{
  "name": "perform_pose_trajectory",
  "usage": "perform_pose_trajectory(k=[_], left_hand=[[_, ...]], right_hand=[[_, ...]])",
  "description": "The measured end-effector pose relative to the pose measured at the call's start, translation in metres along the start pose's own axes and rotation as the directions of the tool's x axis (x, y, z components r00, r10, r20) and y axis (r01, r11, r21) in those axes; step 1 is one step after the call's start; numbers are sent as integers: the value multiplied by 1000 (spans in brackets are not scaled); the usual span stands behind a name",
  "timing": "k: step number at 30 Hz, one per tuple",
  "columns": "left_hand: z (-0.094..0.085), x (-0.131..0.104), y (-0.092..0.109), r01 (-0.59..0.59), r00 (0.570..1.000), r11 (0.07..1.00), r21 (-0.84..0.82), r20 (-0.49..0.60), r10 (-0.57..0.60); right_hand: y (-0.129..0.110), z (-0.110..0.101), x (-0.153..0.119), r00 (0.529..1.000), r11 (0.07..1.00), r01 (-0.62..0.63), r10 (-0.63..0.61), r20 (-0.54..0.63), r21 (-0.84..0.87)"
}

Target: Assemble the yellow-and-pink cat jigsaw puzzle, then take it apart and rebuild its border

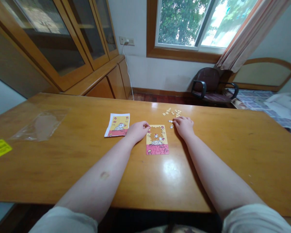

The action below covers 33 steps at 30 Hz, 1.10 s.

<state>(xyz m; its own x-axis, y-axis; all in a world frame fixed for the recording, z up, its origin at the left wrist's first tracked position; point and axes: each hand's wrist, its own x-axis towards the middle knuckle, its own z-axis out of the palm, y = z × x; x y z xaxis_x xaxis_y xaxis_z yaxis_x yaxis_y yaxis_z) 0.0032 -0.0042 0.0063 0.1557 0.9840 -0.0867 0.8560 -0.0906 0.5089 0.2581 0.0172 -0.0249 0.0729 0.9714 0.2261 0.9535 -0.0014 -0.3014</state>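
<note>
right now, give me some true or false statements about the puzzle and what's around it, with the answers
1. The puzzle has an opening in its upper part. True.
2. The picture sheet lies right of the puzzle. False: the picture sheet lies to the left.
3. The right hand is near the loose pieces. True.
4. The left hand is on the plastic bag. False: the left hand is by the puzzle, away from the plastic bag.
</note>
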Motion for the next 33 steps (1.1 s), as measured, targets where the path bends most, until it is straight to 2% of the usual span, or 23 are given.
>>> perform_pose_trajectory(k=[14,28,30,33], left_hand=[[1,0,-1,5,1000,1000,7,-6,-5],[-2,-2,3,-1,1000,1000,8,-3,1],[-2,-2,3,-2,1000,1000,4,-4,2],[-1,-1,1,-2,1000,1000,5,-7,2]], right_hand=[[0,5,4,1000,999,-20,21,-18,49],[-6,-6,-4,997,999,34,-32,-67,16],[-9,-10,-7,992,996,84,-80,-101,37],[-22,-27,-16,955,963,254,-234,-185,95]])
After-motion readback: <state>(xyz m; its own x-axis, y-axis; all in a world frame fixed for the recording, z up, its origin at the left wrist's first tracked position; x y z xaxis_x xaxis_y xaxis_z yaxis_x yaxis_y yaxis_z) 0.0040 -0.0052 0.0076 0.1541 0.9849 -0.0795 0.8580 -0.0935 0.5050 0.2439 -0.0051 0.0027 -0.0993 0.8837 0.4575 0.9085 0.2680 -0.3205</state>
